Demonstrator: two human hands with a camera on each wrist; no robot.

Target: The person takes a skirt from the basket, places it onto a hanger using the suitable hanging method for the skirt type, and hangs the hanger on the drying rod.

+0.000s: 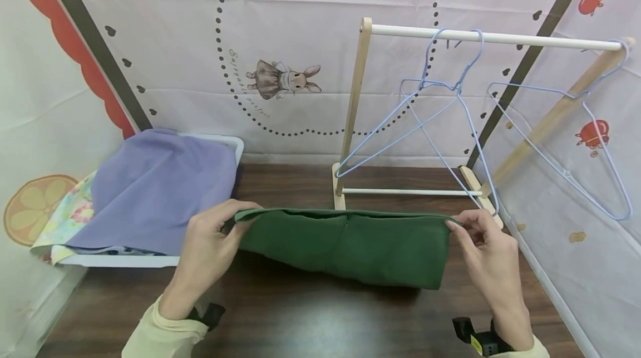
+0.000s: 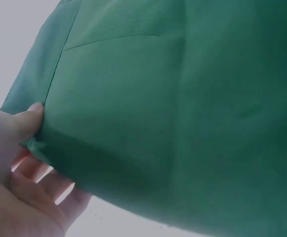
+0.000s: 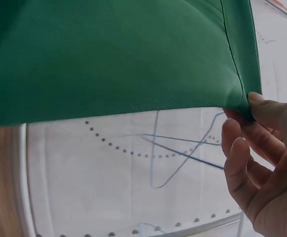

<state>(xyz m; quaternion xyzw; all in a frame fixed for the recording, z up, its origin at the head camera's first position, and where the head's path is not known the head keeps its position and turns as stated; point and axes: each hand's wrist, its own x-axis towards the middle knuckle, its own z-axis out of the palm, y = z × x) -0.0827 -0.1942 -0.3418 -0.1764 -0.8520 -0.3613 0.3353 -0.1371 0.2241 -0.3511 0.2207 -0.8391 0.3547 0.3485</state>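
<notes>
With my left hand (image 2: 27,195) I pinch the green cloth (image 2: 133,103) near its lower left corner, and it fills most of the view. My thumb (image 2: 31,119) presses on the near face, its tip right by a stitched seam (image 2: 57,69) that slants up and slightly right to the top. My other fingers (image 2: 77,201) show below the cloth's edge, spread enough that light comes between them. Left of the seam runs a narrower band (image 2: 37,74) of the same green. A short, faintly curved line (image 2: 109,40) branches rightward from the seam. Farther right, a soft crease (image 2: 178,103) runs nearly upright. A pale background (image 2: 15,29) shows at upper left and below the lower edge.
</notes>
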